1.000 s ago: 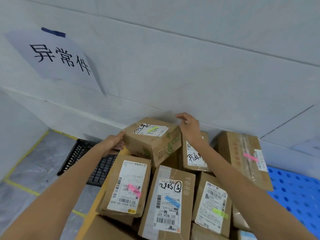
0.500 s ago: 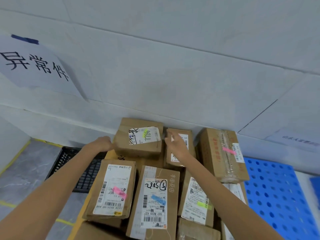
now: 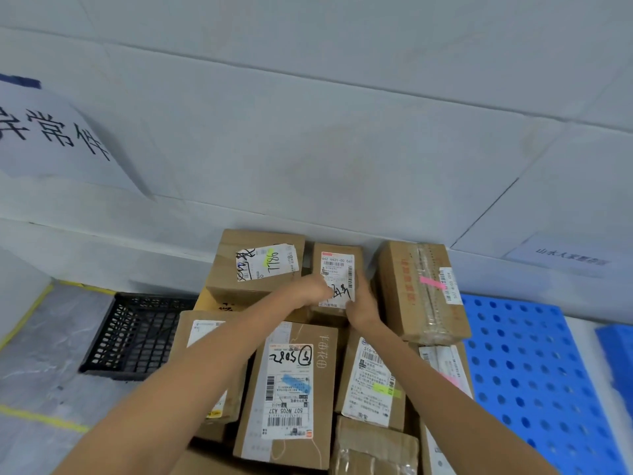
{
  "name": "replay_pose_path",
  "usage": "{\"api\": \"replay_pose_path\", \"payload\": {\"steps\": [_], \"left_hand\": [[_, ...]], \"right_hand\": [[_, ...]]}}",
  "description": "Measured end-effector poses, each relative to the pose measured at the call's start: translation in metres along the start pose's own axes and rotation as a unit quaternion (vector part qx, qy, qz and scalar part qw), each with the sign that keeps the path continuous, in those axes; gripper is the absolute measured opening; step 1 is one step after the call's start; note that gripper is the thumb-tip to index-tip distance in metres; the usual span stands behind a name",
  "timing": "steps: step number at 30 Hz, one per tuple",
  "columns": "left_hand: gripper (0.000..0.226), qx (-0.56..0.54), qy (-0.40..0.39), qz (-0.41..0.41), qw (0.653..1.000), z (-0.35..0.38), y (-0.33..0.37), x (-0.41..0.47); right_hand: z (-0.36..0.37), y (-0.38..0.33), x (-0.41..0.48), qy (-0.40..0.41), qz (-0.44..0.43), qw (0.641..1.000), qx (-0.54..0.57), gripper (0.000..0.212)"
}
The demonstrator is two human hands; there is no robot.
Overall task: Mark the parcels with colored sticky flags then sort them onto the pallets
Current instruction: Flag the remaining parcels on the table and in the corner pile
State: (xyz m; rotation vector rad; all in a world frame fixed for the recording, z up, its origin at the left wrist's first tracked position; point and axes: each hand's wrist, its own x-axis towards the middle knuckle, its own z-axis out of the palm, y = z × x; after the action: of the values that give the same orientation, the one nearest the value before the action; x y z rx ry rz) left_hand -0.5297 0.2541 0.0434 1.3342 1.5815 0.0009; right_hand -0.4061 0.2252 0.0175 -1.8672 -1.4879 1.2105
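Cardboard parcels lie piled against the wall. My left hand [image 3: 310, 289] grips the lower left edge of a small upright parcel [image 3: 337, 265] with a white label, and I see no flag on it. My right hand [image 3: 363, 305] holds its lower right edge. To its left rests a parcel with a yellow flag [image 3: 257, 265], free of my hands. To its right stands a taped parcel with a pink flag [image 3: 411, 293]. In front lie a parcel with a blue flag [image 3: 291, 382] and one with a yellow-green flag [image 3: 373, 382].
A black grid pallet [image 3: 137, 334] lies on the floor at left, a blue perforated pallet [image 3: 520, 371] at right. A paper sign [image 3: 51, 135] hangs on the white wall at left; a small label [image 3: 568, 260] sits low on the wall at right. Yellow tape lines mark the floor.
The yellow-flag parcel has been set down against the wall and my left hand has let it go. Both hands have come together onto the small middle parcel. The view has shifted right.
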Motion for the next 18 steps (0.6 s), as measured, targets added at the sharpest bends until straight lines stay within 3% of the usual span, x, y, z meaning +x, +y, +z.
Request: {"api": "replay_pose_path", "payload": {"steps": [3, 7, 10, 12, 15, 18], "left_hand": [[0.023, -0.096, 0.099, -0.042, 0.990, -0.001, -0.005, 0.004], [0.031, -0.100, 0.186, -0.043, 0.977, -0.015, 0.004, -0.019], [0.007, -0.112, 0.242, -0.003, 0.964, -0.023, 0.022, -0.054], [0.002, -0.163, 0.282, 0.040, 0.945, -0.023, 0.037, -0.087], [0.022, -0.248, 0.315, 0.086, 0.912, -0.008, 0.066, -0.149], [0.037, -0.339, 0.295, 0.116, 0.886, 0.029, 0.097, -0.208]], "right_hand": [[-0.012, -0.017, -0.011, -0.005, -0.006, 1.000, 0.002, 0.032], [-0.030, -0.044, -0.032, -0.013, -0.032, 0.999, 0.015, 0.039], [-0.052, -0.065, -0.053, 0.001, -0.085, 0.996, 0.039, 0.048], [-0.074, -0.076, -0.070, 0.007, -0.126, 0.991, 0.048, 0.048], [-0.117, -0.083, -0.102, 0.046, -0.188, 0.980, 0.042, 0.038], [-0.174, -0.070, -0.147, 0.072, -0.231, 0.969, 0.054, 0.030]]}}
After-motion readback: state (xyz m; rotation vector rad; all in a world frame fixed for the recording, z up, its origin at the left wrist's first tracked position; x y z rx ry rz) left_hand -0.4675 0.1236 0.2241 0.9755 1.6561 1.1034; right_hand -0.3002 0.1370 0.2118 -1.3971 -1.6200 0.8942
